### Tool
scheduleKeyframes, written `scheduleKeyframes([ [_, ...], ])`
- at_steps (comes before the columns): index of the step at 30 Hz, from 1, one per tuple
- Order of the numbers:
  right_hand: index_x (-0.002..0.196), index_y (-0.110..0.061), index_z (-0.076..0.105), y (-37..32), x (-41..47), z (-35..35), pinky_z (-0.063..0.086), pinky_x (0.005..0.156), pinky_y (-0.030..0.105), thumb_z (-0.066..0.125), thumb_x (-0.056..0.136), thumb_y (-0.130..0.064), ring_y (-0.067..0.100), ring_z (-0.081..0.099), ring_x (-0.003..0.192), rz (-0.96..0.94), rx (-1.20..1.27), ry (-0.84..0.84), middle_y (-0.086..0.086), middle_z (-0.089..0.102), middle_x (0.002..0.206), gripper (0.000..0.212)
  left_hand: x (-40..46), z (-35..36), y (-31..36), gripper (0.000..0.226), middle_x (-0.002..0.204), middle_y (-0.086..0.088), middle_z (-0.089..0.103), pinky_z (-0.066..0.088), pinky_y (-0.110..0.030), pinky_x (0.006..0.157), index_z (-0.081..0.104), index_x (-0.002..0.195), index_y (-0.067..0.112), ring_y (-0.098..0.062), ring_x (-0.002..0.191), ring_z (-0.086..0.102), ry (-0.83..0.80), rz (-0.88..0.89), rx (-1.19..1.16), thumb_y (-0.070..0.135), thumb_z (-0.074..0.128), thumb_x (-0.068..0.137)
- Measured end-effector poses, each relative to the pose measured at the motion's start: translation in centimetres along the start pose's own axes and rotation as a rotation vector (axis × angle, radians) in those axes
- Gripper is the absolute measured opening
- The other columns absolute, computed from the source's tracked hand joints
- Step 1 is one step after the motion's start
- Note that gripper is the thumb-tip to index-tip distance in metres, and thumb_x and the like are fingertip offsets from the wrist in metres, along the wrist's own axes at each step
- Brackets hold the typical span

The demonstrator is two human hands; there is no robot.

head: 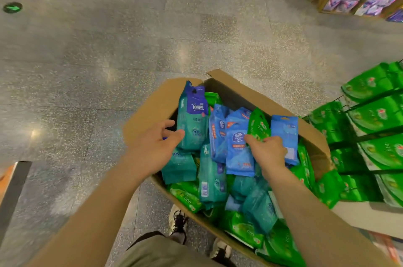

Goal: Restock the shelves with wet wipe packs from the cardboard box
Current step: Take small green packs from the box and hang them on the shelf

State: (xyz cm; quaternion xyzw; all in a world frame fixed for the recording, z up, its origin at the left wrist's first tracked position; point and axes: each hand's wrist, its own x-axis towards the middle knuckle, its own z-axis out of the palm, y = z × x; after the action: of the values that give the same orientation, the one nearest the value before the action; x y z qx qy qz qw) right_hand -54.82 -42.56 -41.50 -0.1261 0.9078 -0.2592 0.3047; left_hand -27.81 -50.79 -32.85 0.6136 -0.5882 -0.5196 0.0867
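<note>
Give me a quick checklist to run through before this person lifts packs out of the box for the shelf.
1. Cardboard box open, packs reachable: ok.
2. Right hand grips packs, among them a green pack: ok.
3. Left hand holding the teal Tempo pack: not ok, fingers only touch it.
4. Matching green packs on the shelf at right: ok.
5. Free slot on that shelf: cannot tell.

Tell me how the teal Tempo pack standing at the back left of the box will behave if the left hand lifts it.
The Tempo pack looks like soft film, so it will probably flex rather than stay stiff. Its glossy wrap may be a bit slippery. It stands upright, leaning among loose packs in the cardboard box, so a push from the left hand would likely tip it.
</note>
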Motion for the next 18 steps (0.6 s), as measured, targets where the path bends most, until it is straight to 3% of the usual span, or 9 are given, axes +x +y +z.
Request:
scheduleKeyframes([
  [3,0.075,-0.019,0.037,-0.6,-1.6,-1.3,0.035,0.054,0.030,0.078,0.067,-0.052,0.023,0.048,0.069,-0.004,0.231,-0.059,0.001,0.041,0.072,0.052,0.1,1.2,0.0,0.041,0.106,0.019,0.064,0.050,-0.032,0.086,0.052,0.127,0.039,-0.001,0.093,0.061,-0.048,-0.019,-0.010,0.057,0.055,0.090],
  [5,0.078,-0.016,0.041,-1.1,-3.4,-2.4,0.033,0.050,0.027,0.076,0.084,-0.033,0.015,0.043,0.060,0.004,0.332,-0.080,0.000,0.039,0.071,0.040,0.0,2.6,0.0,0.050,0.111,0.017,0.064,0.051,-0.038,0.094,0.055,0.121,0.044,-0.006,0.097,0.063,-0.118,-0.042,-0.037,0.070,0.053,0.078],
  [8,0.110,-0.014,0.051,-1.7,-7.7,-3.9,0.042,0.061,0.029,0.074,0.090,-0.029,0.012,0.054,0.073,0.007,0.383,-0.163,0.002,0.055,0.091,0.034,-0.5,5.6,1.1,0.052,0.113,0.014,0.066,0.050,-0.044,0.098,0.058,0.118,0.042,-0.011,0.101,0.065,-0.249,-0.136,-0.258,0.072,0.053,0.076],
  [11,0.113,-0.020,0.053,-1.1,-11.0,-4.4,0.046,0.068,0.025,0.077,0.087,-0.027,0.010,0.060,0.080,-0.090,0.352,-0.196,0.003,0.063,0.103,0.036,-1.3,8.7,3.1,0.044,0.120,-0.001,0.066,0.049,-0.051,0.101,0.058,0.118,0.037,-0.024,0.112,0.062,-0.401,-0.274,-0.590,0.064,0.060,0.084],
  [13,0.112,-0.025,0.052,-0.3,-12.5,-4.6,0.045,0.067,0.015,0.078,0.085,-0.028,0.004,0.060,0.088,-0.143,0.286,-0.227,0.001,0.062,0.112,0.037,-1.8,10.4,4.0,0.063,0.121,-0.006,0.068,0.048,-0.053,0.098,0.065,0.116,0.031,-0.029,0.114,0.062,-0.572,-0.311,-0.741,0.072,0.067,0.069],
  [15,0.112,-0.029,0.051,0.6,-13.5,-4.9,0.047,0.070,0.011,0.081,0.081,-0.036,0.002,0.060,0.090,-0.171,0.260,-0.309,-0.004,0.061,0.115,0.043,-2.3,11.6,4.5,0.063,0.109,-0.012,0.072,0.052,-0.047,0.091,0.071,0.101,0.017,-0.029,0.099,0.067,-0.671,-0.326,-0.880,0.068,0.071,0.063],
  [18,0.114,-0.034,0.055,2.0,-13.9,-5.5,0.052,0.090,0.027,0.073,0.064,-0.067,0.008,0.061,0.100,-0.209,0.165,-0.380,-0.008,0.059,0.124,0.064,-2.5,12.9,5.0,0.046,0.085,-0.011,0.066,0.053,-0.044,0.085,0.067,0.092,0.008,-0.026,0.076,0.066,-0.620,-0.413,-1.018,0.048,0.072,0.069],
])
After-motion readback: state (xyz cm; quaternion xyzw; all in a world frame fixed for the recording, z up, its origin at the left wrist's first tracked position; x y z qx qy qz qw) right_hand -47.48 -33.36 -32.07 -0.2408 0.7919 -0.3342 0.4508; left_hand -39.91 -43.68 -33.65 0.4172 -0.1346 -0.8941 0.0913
